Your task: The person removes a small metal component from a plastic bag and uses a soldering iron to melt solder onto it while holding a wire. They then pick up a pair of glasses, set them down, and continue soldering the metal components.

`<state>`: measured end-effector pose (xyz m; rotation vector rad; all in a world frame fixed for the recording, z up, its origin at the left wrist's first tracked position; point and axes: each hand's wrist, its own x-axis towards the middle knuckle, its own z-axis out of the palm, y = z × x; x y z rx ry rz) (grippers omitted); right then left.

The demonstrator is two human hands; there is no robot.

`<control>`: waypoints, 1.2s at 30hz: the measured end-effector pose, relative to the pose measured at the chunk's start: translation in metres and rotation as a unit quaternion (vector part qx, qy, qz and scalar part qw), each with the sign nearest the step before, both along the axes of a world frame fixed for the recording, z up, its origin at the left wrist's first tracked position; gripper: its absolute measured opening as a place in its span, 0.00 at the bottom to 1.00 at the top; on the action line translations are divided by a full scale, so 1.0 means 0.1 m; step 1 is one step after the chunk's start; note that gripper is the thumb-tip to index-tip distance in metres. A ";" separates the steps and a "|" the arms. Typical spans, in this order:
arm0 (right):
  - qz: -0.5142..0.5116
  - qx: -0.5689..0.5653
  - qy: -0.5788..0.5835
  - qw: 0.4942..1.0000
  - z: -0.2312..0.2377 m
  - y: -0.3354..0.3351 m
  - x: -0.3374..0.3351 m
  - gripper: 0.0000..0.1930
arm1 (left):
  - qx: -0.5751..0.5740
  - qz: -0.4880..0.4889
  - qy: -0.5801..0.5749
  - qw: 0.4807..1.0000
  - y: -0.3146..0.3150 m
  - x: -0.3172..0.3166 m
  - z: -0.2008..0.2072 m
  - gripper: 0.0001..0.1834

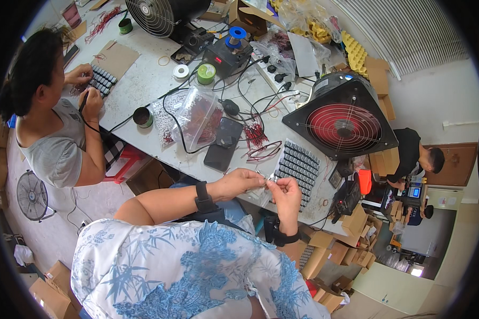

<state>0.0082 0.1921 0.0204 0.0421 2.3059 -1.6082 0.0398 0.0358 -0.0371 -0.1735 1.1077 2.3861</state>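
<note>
In the head view, the left hand (240, 182) and the right hand (286, 196) meet fingertip to fingertip just above the near edge of a long white table (150, 74), with a tiny pale, shiny piece (269, 178) between them. Each thumb and forefinger is pinched closed about it, with hardly any gap; which hand bears more of the hold, and how the piece's own axis points, is too small to tell. Just beyond and to the right lies a rectangular grid of small dark-and-grey blocks (299, 166), its long axis running away from the person with a slight slant; the right hand is clearly nearer and overlaps the grid's near left border from this angle, and no other object stands between the two. Beyond the fingers lie a bundle of thin red wires (255, 136) and, to the left, a flat black phone (223, 144) beside a clear plastic bag of small parts (197, 114). Black cables (174, 123) loop across that side, while a square black-framed fan with a red interior (344, 126) crowds the grid's far end. At the left, a co-worker in a grey shirt (56, 157) bends over a similar grid.
</note>
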 end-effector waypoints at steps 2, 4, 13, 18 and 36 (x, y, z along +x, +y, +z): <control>0.001 0.001 0.001 1.000 -0.01 0.02 0.00 0.10 | 0.001 -0.002 0.002 1.000 0.00 0.00 0.03 0.14; 0.002 0.002 0.001 1.000 -0.01 0.03 0.01 0.10 | 0.001 -0.003 0.003 1.000 0.00 0.00 0.04 0.14; 0.003 0.003 0.006 1.000 0.00 0.02 0.02 0.10 | -0.013 -0.005 0.004 1.000 0.01 0.02 0.01 0.14; 0.001 0.006 0.005 1.000 0.01 0.02 0.03 0.10 | -0.010 -0.002 0.006 1.000 0.00 0.02 0.01 0.15; -0.001 -0.030 -0.005 1.000 0.02 0.04 0.05 0.08 | 0.012 -0.022 0.009 1.000 0.02 0.02 -0.09 0.15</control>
